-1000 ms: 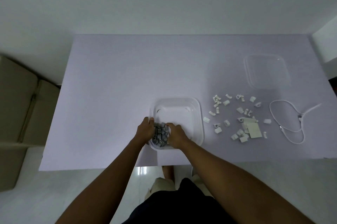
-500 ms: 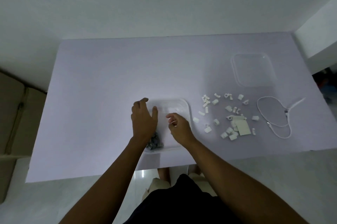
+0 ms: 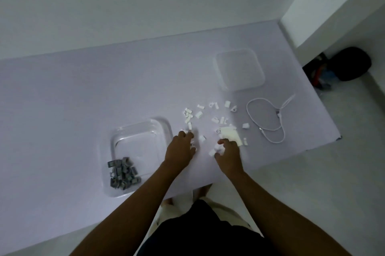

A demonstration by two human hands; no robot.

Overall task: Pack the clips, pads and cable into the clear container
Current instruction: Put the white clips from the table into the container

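Observation:
The clear container (image 3: 164, 130) sits on the lilac table with a heap of grey clips (image 3: 123, 173) in its near left corner. To its right lie several scattered white clips (image 3: 199, 114), a stack of pale pads (image 3: 230, 134) and a looped white cable (image 3: 264, 122). My left hand (image 3: 182, 147) rests among the nearest white clips just right of the container, its fingers curled over a few of them. My right hand (image 3: 228, 151) is beside the pads and its fingertips pinch white clips.
The clear lid (image 3: 239, 69) lies flat at the back right of the table (image 3: 83, 93). The table's near edge runs just below both hands. A dark bag (image 3: 352, 66) stands on the floor past the right end.
Both hands have left the container and moved right to the white clips. The grey clips now lie uncovered in the container. The view has swung right.

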